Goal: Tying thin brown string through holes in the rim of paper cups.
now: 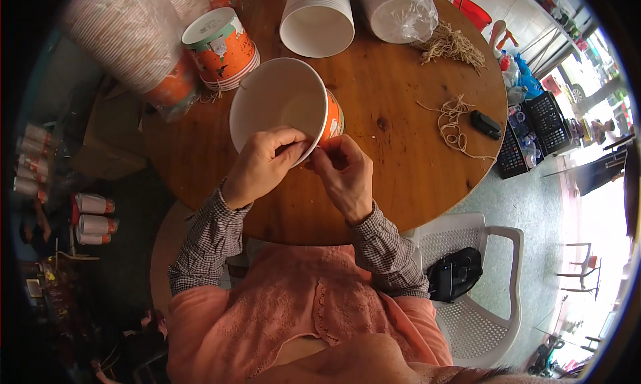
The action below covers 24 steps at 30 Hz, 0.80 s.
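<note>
A large white-lined paper bucket [277, 97] with an orange printed outside lies tilted on the wooden table, its mouth facing me. My left hand [264, 162] reaches over the near part of the rim, thumb and fingers closed on it from the inside. Just outside the same rim, my right hand [344, 174] has its fingers curled in a pinch; whatever lies between them is hidden. Beyond the bucket stands a short stack of orange paper buckets [220, 50], upside down, with a bit of string at its foot.
Bagged stacks of buckets [123, 44] fill the far left. Two white stacks [317, 27] lie at the back, beside a bundle of cut strings [454, 47]. Loose twine [454, 127] and a small black object [486, 125] rest right. A white chair [467, 317] holds a black bag [455, 274].
</note>
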Each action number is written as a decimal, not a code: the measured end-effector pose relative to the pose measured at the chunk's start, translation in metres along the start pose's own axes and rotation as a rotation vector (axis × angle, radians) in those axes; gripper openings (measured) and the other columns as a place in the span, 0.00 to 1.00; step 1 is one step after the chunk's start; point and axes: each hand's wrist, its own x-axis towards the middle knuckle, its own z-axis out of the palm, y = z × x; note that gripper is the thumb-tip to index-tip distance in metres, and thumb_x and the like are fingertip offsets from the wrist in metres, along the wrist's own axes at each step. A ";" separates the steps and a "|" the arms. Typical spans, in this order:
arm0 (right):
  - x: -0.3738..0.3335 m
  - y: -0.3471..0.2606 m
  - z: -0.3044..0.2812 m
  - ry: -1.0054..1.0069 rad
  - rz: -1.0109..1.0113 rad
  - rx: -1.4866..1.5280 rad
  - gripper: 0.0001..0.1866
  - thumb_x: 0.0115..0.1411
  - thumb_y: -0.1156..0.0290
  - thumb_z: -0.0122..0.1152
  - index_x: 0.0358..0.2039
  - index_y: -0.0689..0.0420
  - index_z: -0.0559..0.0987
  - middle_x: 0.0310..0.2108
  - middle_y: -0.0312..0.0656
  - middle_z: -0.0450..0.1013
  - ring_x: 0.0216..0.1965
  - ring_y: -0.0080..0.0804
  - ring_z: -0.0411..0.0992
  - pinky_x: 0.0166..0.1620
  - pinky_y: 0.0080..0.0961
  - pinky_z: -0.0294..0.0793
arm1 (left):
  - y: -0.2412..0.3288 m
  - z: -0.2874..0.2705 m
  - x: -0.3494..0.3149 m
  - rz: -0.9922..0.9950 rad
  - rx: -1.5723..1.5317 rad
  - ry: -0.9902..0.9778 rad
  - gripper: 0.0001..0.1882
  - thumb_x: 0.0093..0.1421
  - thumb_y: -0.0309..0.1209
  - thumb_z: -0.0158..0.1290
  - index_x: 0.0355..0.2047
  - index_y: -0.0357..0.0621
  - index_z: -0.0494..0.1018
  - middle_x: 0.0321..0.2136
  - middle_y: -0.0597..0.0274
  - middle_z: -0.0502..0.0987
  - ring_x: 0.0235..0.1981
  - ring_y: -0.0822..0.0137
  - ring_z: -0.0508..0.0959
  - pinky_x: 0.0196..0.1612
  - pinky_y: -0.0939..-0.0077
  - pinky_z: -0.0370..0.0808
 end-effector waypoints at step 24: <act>0.002 -0.008 -0.008 -0.237 0.206 0.341 0.08 0.60 0.78 0.56 0.39 0.63 0.69 0.24 0.37 0.74 0.25 0.22 0.75 0.28 0.19 0.76 | -0.004 -0.022 0.012 -0.185 -0.203 -0.138 0.05 0.60 0.22 0.44 0.32 0.35 0.71 0.28 0.66 0.74 0.32 0.78 0.75 0.38 0.81 0.74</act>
